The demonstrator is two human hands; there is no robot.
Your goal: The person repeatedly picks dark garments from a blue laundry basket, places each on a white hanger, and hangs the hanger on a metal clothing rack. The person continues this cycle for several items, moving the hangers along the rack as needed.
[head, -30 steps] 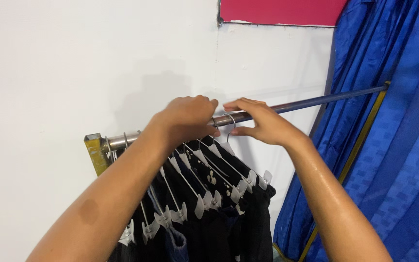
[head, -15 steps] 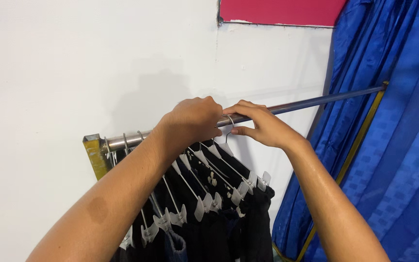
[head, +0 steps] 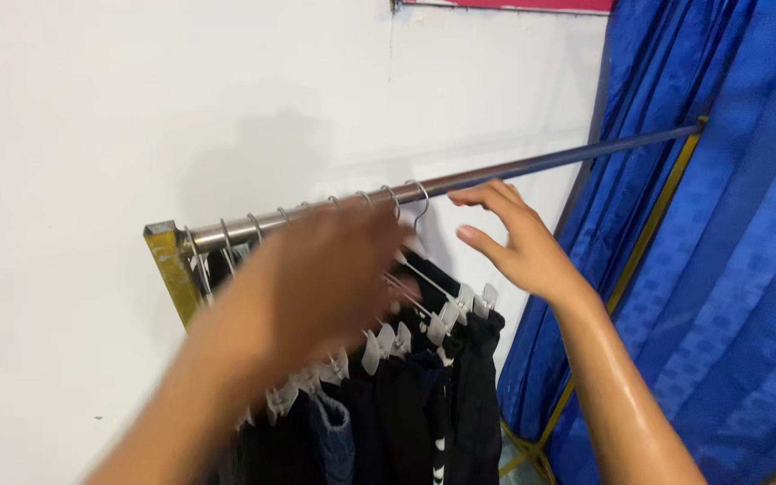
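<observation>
left hand [head: 316, 278]: motion-blurred, in front of hangers [head: 406, 314], grip state can't tell | right hand [head: 518, 242]: fingers spread, holding nothing, just beside last hanger hook [head: 419, 202], below rail [head: 532, 166] | dark clothes [head: 433, 404]: hanging bunched at rail's left end near yellow bracket [head: 171, 265] | blue curtain [head: 720, 269] at right

- Left hand [head: 316, 278] smeared by motion blur, fingers indistinct; grip impossible to tell.
- Middle hangers [head: 388, 337] and part of the rail [head: 496, 172] hidden behind that hand.
- Dark garments [head: 424, 413] cut off by the bottom edge.
- Pink panel [head: 514, 4] cropped at the top edge.
- Blue curtain [head: 729, 269] cut off at right.
</observation>
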